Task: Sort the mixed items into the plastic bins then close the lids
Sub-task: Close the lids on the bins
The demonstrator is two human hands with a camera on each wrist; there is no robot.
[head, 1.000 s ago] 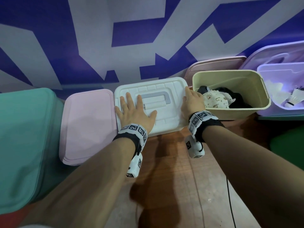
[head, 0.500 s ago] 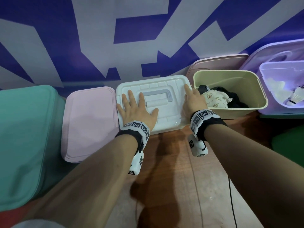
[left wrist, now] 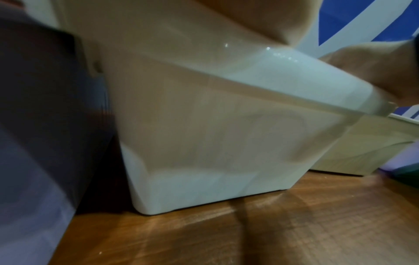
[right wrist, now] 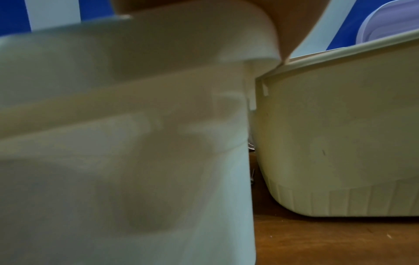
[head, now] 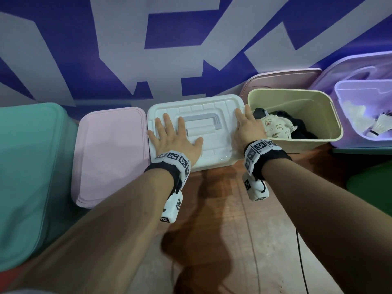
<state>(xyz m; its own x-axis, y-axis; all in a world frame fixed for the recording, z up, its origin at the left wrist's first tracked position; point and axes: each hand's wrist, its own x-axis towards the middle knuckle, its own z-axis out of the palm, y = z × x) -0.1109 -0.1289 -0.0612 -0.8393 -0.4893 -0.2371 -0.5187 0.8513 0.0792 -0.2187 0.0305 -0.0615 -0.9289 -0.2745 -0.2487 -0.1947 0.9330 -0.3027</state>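
Observation:
A white bin [head: 212, 107] stands in the middle of the row with its lid on and a grey handle [head: 203, 122] lying flat. My left hand [head: 171, 139] lies flat on the lid's left half with its fingers spread. My right hand [head: 247, 126] presses the lid's right edge with straight fingers. The left wrist view shows the white bin's wall [left wrist: 204, 152] below my palm [left wrist: 260, 16]. In the right wrist view my right hand [right wrist: 290, 26] sits over the lid's corner, beside the beige bin [right wrist: 340, 143]. The beige bin [head: 331, 115] is open and holds clothes [head: 277, 128].
A pink-lidded bin [head: 112, 153] and a teal bin [head: 27, 166] stand to the left. An open purple bin [head: 347, 124] with shuttlecocks [head: 379, 128] is at the right. A pink lid [head: 284, 79] and a purple lid [head: 350, 68] lean on the wall. Wooden floor lies in front.
Both hands stay pressed on the white lid in the same places. Only the head view has shifted slightly.

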